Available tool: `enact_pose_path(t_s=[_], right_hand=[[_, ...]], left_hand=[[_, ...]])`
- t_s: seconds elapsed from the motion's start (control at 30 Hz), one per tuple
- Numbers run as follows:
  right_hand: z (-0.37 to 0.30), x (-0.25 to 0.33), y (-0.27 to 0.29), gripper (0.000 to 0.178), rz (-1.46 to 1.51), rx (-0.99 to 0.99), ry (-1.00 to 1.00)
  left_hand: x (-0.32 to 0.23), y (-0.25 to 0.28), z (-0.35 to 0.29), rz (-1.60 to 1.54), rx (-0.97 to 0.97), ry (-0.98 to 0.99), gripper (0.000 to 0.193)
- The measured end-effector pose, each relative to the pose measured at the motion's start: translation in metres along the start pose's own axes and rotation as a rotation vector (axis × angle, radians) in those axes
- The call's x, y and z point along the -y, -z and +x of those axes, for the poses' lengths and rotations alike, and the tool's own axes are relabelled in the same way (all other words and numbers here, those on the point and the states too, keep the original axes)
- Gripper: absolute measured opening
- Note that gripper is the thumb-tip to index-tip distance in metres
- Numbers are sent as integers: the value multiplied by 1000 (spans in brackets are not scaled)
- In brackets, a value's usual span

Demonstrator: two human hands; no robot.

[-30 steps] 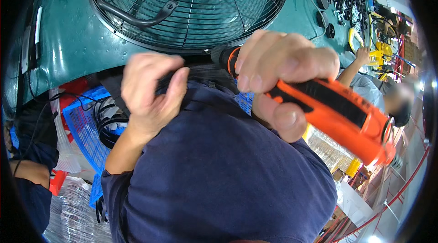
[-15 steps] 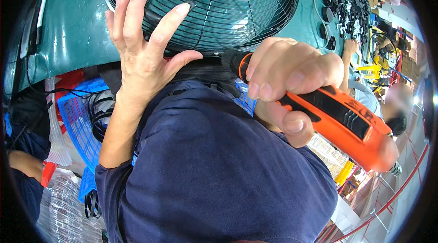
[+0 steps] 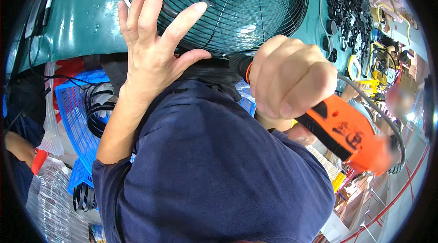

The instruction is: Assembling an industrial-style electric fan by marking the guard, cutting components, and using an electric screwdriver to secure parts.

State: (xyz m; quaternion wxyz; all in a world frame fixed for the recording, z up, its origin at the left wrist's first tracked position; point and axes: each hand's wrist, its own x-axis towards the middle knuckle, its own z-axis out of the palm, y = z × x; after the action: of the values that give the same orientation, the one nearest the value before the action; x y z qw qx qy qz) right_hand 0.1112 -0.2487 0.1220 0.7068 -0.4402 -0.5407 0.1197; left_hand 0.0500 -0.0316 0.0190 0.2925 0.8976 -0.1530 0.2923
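An orange and black electric screwdriver (image 3: pixel 349 135) is gripped in my right hand (image 3: pixel 292 76), its dark nose end pointing left and its cord leaving the far end. My fingers wrap round the body, hiding part of it. My left hand (image 3: pixel 157 44) is raised with fingers spread, holding nothing. Behind both hands a black wire fan grille (image 3: pixel 246 15) lies on the green table top (image 3: pixel 82 19). The left fingertips overlap the grille's near left edge in the picture; whether they touch it I cannot tell.
Many small black round parts (image 3: pixel 349 10) lie at the table's right. Under the near edge, a blue plastic basket (image 3: pixel 75 115) holds black rings, beside clear plastic wrapping (image 3: pixel 54 193). The screwdriver's grey cord (image 3: pixel 388 120) loops at right. Other people work nearby.
The grille and both hands have shifted slightly right in the picture. The screwdriver has rolled in my right hand, and its cord now loops into view. My left hand stays spread.
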Motion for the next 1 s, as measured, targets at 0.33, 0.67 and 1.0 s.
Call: enact_pose_path(t_s=[0.33, 0.67, 1.0], right_hand=[[16, -28, 1, 31, 211, 218, -35], [-37, 23, 48, 42, 486, -55, 5], [-172, 30, -19, 48, 60, -1084, -441]], left_hand=[[0, 1, 0, -10, 6, 12, 89], [18, 46, 28, 35, 126, -33, 69], [8, 37, 48, -206, 139, -138, 41]])
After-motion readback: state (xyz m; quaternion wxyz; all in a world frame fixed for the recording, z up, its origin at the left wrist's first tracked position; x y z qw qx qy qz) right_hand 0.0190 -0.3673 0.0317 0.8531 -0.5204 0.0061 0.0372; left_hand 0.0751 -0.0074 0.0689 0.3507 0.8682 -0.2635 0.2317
